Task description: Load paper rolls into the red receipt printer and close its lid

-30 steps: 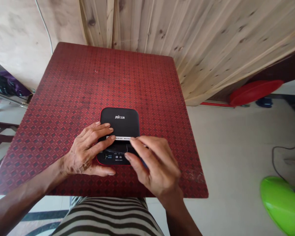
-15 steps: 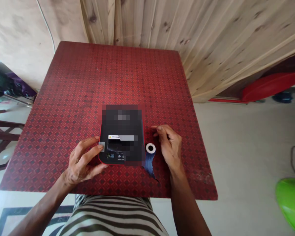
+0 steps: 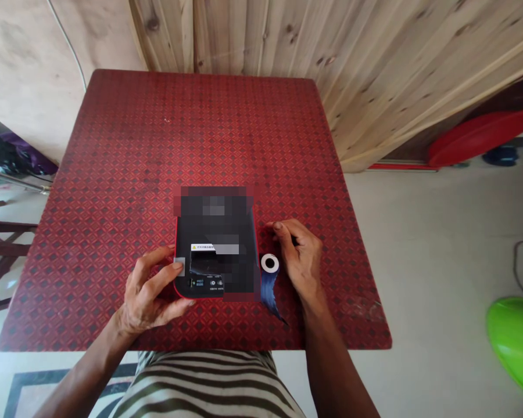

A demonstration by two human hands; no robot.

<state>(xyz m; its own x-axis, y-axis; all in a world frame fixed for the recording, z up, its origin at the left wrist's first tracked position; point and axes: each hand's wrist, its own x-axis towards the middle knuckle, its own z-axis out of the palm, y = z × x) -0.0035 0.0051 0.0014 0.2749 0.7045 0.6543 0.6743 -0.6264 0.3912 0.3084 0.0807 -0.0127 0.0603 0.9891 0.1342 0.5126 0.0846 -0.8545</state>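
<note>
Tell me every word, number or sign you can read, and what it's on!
No words are readable.
Yellow warning triangle: white strip on the black device.
Characters beside it: too small, partly pixelated.
Gear-like sign: device's near end; tiny print there unreadable.
Pale patch farther up: pixelated.

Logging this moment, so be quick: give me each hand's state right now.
Left hand: open, fingers parted, touching the black device around its near left corner.
Right hand: loosely closed beside the white-ended roll, nothing seen in it.
</note>
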